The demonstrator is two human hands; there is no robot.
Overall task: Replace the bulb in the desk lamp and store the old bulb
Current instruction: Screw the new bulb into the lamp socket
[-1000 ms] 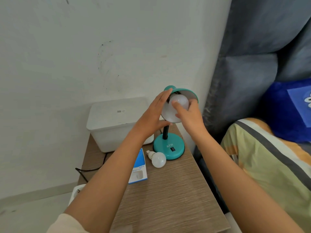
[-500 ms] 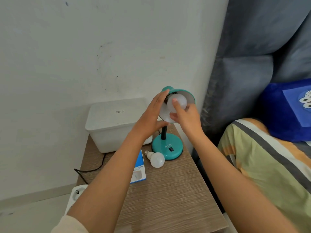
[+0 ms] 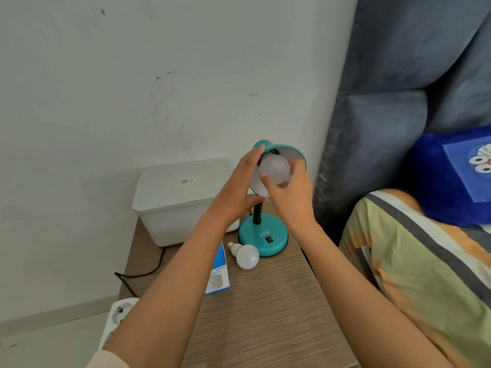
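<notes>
- You have one view only, from the camera on your head, so no second view shares any part of the scene.
- It looks forward and down across the wooden bedside table (image 3: 265,314), which runs from 6 o'clock up toward the centre.
- Both forearms enter from the bottom edge and meet just above centre, at the desk lamp (image 3: 263,235), which stands near the lens.
- The white wall (image 3: 159,75) fills 9 to 12 o'clock; the bed (image 3: 425,261) lies at 3 to 5 o'clock.
- The wide lens bends straight edges near the frame's borders.

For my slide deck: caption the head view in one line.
Left hand steadies the teal lamp shade while the right hand grips its bulb.
</notes>
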